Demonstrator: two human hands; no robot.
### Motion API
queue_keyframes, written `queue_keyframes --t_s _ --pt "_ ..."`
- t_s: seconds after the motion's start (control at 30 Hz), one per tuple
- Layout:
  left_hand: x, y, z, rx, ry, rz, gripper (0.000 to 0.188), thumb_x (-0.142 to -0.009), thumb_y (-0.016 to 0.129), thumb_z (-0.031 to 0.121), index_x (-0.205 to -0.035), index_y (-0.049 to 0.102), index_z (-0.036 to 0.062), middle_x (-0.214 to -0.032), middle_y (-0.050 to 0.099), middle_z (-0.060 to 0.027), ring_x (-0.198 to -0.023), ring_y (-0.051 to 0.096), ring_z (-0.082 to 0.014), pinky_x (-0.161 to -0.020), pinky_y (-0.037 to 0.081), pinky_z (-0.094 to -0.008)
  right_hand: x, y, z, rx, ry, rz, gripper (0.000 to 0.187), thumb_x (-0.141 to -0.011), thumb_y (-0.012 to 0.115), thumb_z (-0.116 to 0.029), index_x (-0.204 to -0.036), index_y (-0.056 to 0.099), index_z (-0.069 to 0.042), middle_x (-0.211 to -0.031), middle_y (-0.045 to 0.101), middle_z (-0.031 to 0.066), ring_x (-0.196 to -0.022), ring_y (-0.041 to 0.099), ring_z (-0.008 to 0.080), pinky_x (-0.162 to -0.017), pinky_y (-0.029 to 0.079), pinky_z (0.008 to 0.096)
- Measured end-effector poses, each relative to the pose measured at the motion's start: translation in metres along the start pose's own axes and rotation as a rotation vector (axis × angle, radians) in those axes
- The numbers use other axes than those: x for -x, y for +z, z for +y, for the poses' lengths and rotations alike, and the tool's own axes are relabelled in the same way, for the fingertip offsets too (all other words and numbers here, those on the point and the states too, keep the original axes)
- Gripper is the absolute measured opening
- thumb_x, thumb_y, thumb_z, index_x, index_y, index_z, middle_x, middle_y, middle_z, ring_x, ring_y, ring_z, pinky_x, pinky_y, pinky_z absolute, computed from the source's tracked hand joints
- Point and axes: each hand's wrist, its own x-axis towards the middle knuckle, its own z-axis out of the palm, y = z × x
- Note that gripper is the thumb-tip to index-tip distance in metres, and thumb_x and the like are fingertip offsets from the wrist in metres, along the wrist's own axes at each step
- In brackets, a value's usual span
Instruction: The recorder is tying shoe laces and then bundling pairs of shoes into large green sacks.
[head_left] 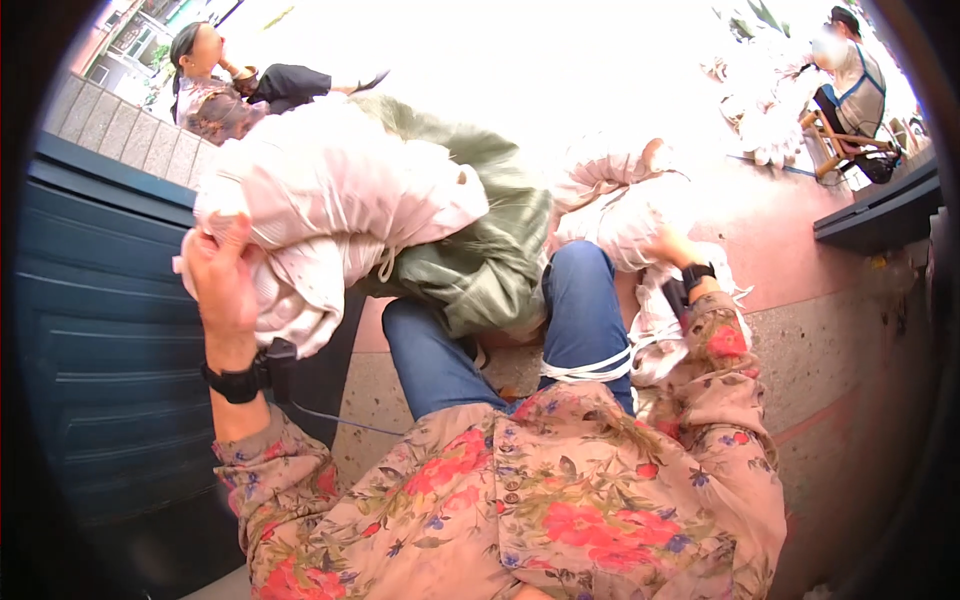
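Seen from the head camera, a pale cloth bundle (320, 215) is raised at the left, gripped from below by the left hand (222, 285), fingers closed on its folds. The right hand (668, 246) is pressed into a second white bundle (625, 215) beside the knee; whether it is closed cannot be told. One green sack (490, 245) lies between them on the blue-trousered legs (580, 320). A judged risk: the raised bundle, held by one hand only, may slip or unfold. Counted: two bundles, one sack, two seated people behind.
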Motion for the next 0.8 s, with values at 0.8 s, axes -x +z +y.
queue_keyframes --t_s 0.8 --pt "0.117 -0.087 0.076 -0.021 -0.067 0.037 0.046 -0.079 0.053 0.005 -0.121 0.036 -0.0009 -0.12 0.042 -0.0144 -0.11 0.044 -0.0271 -0.089 0.041 -0.0394 0.033 -0.085 -0.433 -0.76 -1.288 0.253 0.097 -0.043 0.079 -0.034 -0.125 0.034 -0.007 -0.121 0.04 0.0188 -0.115 0.036 0.0331 -0.095 0.027 0.0421"
